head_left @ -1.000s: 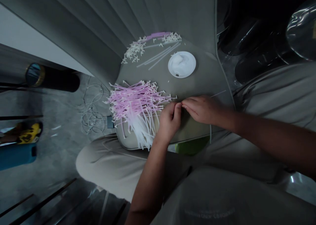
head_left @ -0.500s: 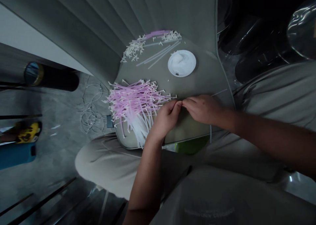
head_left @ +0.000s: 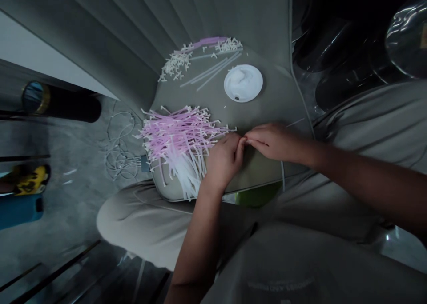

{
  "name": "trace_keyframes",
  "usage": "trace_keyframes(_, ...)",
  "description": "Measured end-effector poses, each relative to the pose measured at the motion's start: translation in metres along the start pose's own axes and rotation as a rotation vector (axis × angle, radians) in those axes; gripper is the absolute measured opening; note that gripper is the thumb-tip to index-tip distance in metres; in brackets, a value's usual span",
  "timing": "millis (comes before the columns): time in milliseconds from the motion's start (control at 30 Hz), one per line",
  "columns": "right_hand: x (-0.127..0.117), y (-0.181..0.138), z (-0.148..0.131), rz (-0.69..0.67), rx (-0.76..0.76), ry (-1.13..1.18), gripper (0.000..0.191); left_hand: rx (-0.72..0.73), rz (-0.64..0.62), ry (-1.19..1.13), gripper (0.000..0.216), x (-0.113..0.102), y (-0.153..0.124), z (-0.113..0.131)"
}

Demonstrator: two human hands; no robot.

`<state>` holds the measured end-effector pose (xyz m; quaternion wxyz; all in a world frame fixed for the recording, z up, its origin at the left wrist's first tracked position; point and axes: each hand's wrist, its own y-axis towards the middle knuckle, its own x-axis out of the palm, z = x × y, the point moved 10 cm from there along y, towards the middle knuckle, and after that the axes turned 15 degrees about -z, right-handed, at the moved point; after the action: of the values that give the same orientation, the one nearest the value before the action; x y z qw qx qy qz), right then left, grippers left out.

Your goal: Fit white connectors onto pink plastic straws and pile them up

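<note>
My left hand point(head_left: 227, 155) and my right hand point(head_left: 271, 139) meet fingertip to fingertip just above the grey padded seat point(head_left: 267, 173). Both are closed in a pinch, and whatever sits between the fingers is too small and hidden to name. Left of my left hand lies a heap of thin pink tubes point(head_left: 180, 130) with small white end pieces. White tubes point(head_left: 185, 173) spread from the heap's lower side. A thin pale stick point(head_left: 296, 122) shows beyond my right hand. Farther back rests a round white dish point(head_left: 245, 84) with a white lump in it.
Small white connectors point(head_left: 176, 65) lie along the backrest, with loose white tubes point(head_left: 210, 73) beside them. Tangled thin cables point(head_left: 120, 157) lie on the floor at left. A dark cylinder point(head_left: 66, 103) and someone's yellow shoe point(head_left: 33, 179) are farther left.
The whole view has shifted slightly. My hands stay pinched together at the same spot over the seat, with the wrists and fingers turned a little.
</note>
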<state>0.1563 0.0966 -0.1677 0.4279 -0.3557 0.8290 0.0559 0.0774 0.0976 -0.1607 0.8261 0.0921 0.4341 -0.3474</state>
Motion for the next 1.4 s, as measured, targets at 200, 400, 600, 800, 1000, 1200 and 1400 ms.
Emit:
trace_keyframes(200,-0.004,0.002,0.002,0.006,-0.021,0.035,0.027,-0.005,-0.010,-0.034,0.034,-0.001,0.001,-0.003)
trace_keyframes(400,-0.007,0.000,0.001,0.082,-0.032,0.083,0.024,-0.032,0.055,-0.183,0.036,-0.004,-0.003,-0.011)
trace_keyframes(600,-0.008,-0.003,0.002,0.151,-0.043,0.087,0.022,-0.049,0.059,-0.243,0.032,-0.004,-0.004,-0.014)
trace_keyframes(800,-0.011,-0.003,0.002,0.184,-0.047,0.117,0.024,-0.056,0.070,-0.225,0.030,-0.004,-0.004,-0.015)
trace_keyframes(1000,-0.011,-0.002,0.005,0.199,-0.024,0.152,0.022,-0.053,0.084,-0.236,0.030,-0.004,-0.005,-0.015)
trace_keyframes(1200,-0.013,-0.003,0.006,0.236,-0.026,0.153,0.022,-0.047,0.093,-0.239,0.029,-0.004,-0.006,-0.015)
trace_keyframes(1400,-0.014,-0.004,0.004,0.244,-0.036,0.126,0.022,-0.038,0.089,-0.238,0.030,-0.003,-0.006,-0.015)
